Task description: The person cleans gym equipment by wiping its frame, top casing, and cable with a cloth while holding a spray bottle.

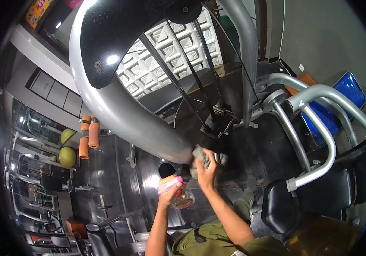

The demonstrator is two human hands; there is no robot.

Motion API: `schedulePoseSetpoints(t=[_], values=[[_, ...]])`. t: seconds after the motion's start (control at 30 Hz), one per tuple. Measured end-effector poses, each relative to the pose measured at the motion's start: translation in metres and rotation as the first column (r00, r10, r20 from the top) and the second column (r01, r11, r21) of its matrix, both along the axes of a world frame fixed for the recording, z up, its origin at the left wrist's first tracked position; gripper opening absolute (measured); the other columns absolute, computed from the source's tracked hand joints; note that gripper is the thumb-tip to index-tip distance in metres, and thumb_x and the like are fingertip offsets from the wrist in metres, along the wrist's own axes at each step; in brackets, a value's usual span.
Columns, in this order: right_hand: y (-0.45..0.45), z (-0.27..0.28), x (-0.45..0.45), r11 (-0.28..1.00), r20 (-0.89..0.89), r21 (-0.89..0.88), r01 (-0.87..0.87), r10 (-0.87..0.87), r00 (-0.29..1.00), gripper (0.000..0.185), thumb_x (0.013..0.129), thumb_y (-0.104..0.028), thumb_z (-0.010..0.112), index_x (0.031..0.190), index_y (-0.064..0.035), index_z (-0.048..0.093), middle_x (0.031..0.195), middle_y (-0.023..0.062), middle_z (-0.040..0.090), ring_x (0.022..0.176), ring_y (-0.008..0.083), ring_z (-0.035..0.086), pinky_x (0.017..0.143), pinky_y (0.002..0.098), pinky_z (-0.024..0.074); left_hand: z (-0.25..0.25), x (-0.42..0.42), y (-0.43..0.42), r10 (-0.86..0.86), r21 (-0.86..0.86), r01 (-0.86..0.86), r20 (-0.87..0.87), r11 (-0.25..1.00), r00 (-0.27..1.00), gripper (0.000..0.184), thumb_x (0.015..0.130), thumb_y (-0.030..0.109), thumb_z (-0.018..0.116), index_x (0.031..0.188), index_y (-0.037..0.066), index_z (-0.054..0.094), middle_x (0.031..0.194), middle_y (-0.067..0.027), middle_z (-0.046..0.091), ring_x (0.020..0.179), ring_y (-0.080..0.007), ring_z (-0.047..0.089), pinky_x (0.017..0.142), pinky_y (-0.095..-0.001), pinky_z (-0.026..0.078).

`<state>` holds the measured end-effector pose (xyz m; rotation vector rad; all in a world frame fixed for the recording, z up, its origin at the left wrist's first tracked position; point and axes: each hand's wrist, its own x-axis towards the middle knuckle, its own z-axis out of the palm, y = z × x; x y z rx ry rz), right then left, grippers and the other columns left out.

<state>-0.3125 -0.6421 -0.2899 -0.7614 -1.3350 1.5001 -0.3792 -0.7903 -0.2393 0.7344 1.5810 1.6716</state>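
Note:
My left hand (169,194) is wrapped round the neck of a spray bottle (184,200) with a pink and white top and a clear body. A crumpled grey-green cloth (199,160) is in my right hand (206,170), held against the lower end of a thick silver frame tube (144,126). This curved tube belongs to a large gym machine with a black glossy panel (106,38) at its top. The bottle is to the left of the cloth, apart from the tube.
Black padded seats (279,205) and silver bars (319,128) stand at the right, near a blue chair (349,96). Orange rollers (93,134) and a green ball (67,157) are at the left. Dark rods (178,81) rise behind the tube.

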Motion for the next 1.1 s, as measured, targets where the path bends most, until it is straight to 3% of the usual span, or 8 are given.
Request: schedulePoseSetpoints(t=[0.2,0.23,0.3,0.43,0.6,0.73,0.97,1.1], values=[[-0.032,-0.053,0.003,0.977,0.128,0.199,0.081,-0.108,0.986,0.036,0.079,0.003,0.068,0.112,-0.0019,0.055,0.110,0.0189,0.059,0.100,0.0400,0.061,0.090,0.0440,0.0478,-0.002,-0.002,-0.002,0.003,-0.003,-0.003,0.005,1.000,1.000,0.025,0.094,0.015,0.068,0.079,-0.004,0.063,0.063,-0.0108,0.063,0.045,-0.0173,0.061,0.044,-0.0280,0.047],[-0.034,-0.060,0.007,1.000,0.214,-0.030,0.009,-0.002,0.977,0.034,0.081,0.004,0.067,0.112,-0.0017,0.054,0.111,0.0192,0.058,0.101,0.0405,0.060,0.091,0.0444,0.0472,-0.002,-0.002,-0.002,0.006,-0.003,-0.006,-0.004,1.000,1.000,0.025,0.093,0.015,0.068,0.078,-0.004,0.063,0.063,-0.0108,0.063,0.045,-0.0172,0.061,0.044,-0.0282,0.047],[-0.034,-0.068,0.005,0.997,0.220,-0.079,0.004,0.014,0.975,0.034,0.081,0.003,0.067,0.113,-0.0015,0.054,0.112,0.0187,0.058,0.104,0.0393,0.059,0.091,0.0444,0.0469,-0.003,-0.003,-0.001,0.010,0.008,-0.010,-0.007,1.000,1.000,0.025,0.093,0.015,0.068,0.078,-0.004,0.063,0.063,-0.0109,0.063,0.045,-0.0172,0.061,0.044,-0.0283,0.047],[-0.039,-0.014,0.002,0.952,0.072,0.283,0.114,-0.140,0.987,0.039,0.078,0.002,0.072,0.113,-0.0033,0.055,0.110,0.0175,0.059,0.106,0.0363,0.059,0.093,0.0450,0.0468,-0.006,-0.003,-0.002,0.015,0.037,-0.016,0.030,0.999,0.999,0.025,0.092,0.015,0.067,0.078,-0.005,0.063,0.063,-0.0112,0.063,0.044,-0.0171,0.060,0.045,-0.0284,0.048],[-0.040,-0.040,0.015,0.909,0.135,0.415,-0.041,-0.018,0.991,0.036,0.074,0.001,0.077,0.106,-0.0045,0.060,0.104,0.0177,0.061,0.092,0.0385,0.064,0.080,0.0437,0.0520,-0.008,-0.004,-0.005,0.017,0.042,-0.020,0.070,0.999,0.997,0.024,0.092,0.015,0.066,0.078,-0.006,0.064,0.065,-0.0117,0.062,0.044,-0.0176,0.060,0.044,-0.0283,0.047],[-0.037,-0.032,0.022,0.979,0.242,0.160,-0.130,0.089,0.966,0.034,0.071,0.003,0.076,0.102,-0.0015,0.063,0.098,0.0160,0.064,0.091,0.0368,0.066,0.081,0.0415,0.0525,-0.006,-0.003,-0.005,0.023,0.038,-0.026,0.070,0.999,0.997,0.024,0.091,0.015,0.067,0.079,-0.005,0.064,0.068,-0.0119,0.063,0.046,-0.0186,0.061,0.043,-0.0278,0.046],[-0.029,-0.004,0.023,0.938,0.116,0.304,-0.167,0.137,0.984,0.039,0.073,-0.001,0.077,0.109,-0.0025,0.064,0.104,0.0163,0.064,0.096,0.0389,0.066,0.085,0.0431,0.0523,-0.007,0.000,-0.005,0.059,0.036,-0.063,0.105,0.997,0.993,0.026,0.092,0.018,0.067,0.080,-0.004,0.063,0.068,-0.0114,0.064,0.047,-0.0188,0.063,0.043,-0.0271,0.045],[-0.026,-0.059,0.028,0.958,0.333,0.165,-0.235,0.170,0.928,0.039,0.072,-0.004,0.079,0.108,-0.0011,0.063,0.098,0.0174,0.064,0.095,0.0384,0.066,0.082,0.0419,0.0519,-0.005,0.002,-0.005,0.038,0.043,-0.040,0.053,0.998,0.998,0.025,0.093,0.018,0.067,0.081,-0.003,0.062,0.068,-0.0108,0.064,0.047,-0.0177,0.063,0.044,-0.0269,0.046]])
